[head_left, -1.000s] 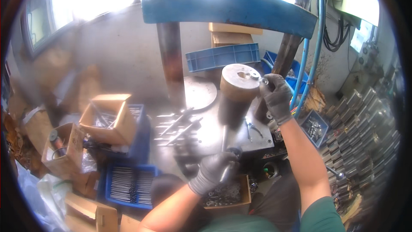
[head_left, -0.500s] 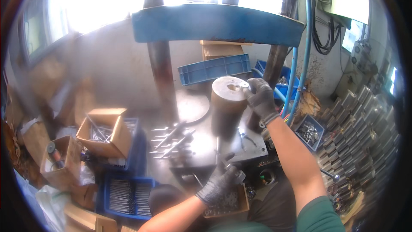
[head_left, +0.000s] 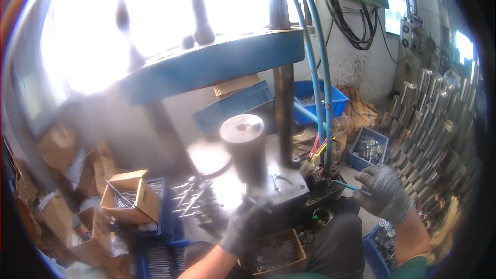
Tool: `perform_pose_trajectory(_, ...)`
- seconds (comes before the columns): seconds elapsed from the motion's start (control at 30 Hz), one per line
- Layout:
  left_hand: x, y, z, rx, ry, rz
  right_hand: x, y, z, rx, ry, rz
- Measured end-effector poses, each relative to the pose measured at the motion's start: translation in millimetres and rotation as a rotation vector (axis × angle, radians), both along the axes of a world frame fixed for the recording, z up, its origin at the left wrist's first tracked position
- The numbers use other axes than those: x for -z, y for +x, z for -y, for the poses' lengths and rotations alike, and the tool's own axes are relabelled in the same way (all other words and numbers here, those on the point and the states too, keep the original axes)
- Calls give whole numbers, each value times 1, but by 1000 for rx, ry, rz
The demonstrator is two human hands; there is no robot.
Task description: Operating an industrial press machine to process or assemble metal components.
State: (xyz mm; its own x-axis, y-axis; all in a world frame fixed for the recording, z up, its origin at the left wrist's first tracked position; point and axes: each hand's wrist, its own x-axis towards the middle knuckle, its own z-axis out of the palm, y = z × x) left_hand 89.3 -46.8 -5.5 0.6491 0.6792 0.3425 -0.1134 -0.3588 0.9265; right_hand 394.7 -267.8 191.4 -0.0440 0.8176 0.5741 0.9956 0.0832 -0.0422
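A dark metal cylinder (head_left: 243, 147) with a pale flat top stands upright on the steel bed (head_left: 281, 183) of a blue-framed press (head_left: 217, 64). My right hand (head_left: 383, 195), in a grey glove, is low at the right and closed around a thin blue lever (head_left: 347, 186) that sticks out of the valve block (head_left: 323, 175) beside the bed. My left hand (head_left: 247, 226), also gloved and blurred, hovers at the bed's front edge, just above a cardboard box of small metal rings (head_left: 274, 253). What its fingers hold is unclear.
Blue hoses (head_left: 315, 72) run down the press column. Blue crates (head_left: 235, 106) sit behind, and a small blue bin of parts (head_left: 368, 147) at the right. Rows of metal cylinders (head_left: 434, 119) line the right wall. Cardboard boxes of rods (head_left: 129, 196) and a blue tray (head_left: 163, 256) lie at the left.
My right hand has left the top of the cylinder and dropped down and right onto the blue lever. My left hand stays by the box. The view has swung.
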Motion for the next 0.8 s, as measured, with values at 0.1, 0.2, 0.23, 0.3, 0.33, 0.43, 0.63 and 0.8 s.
perform_pose_trajectory(0.1,-95,24,-20,-65,-321,261,7,29,30,236,-416,27)
perform_pose_trajectory(0.2,-157,51,-61,-113,-180,268,7,41,40,220,-709,-86)
perform_pose_trajectory(0.23,-157,58,-93,-178,-72,246,4,41,37,221,-723,-93)
perform_pose_trajectory(0.3,-176,77,-123,-371,142,116,5,42,29,236,-749,-83)
perform_pose_trajectory(0.33,-181,82,-132,-370,153,114,5,41,27,261,-775,-65)
perform_pose_trajectory(0.43,-203,98,-140,-193,-178,286,8,40,32,242,-720,-77)
perform_pose_trajectory(0.63,-161,115,-220,-223,332,160,13,39,33,261,-700,-50)
perform_pose_trajectory(0.8,-157,120,-218,-164,160,137,10,35,33,256,-709,-10)
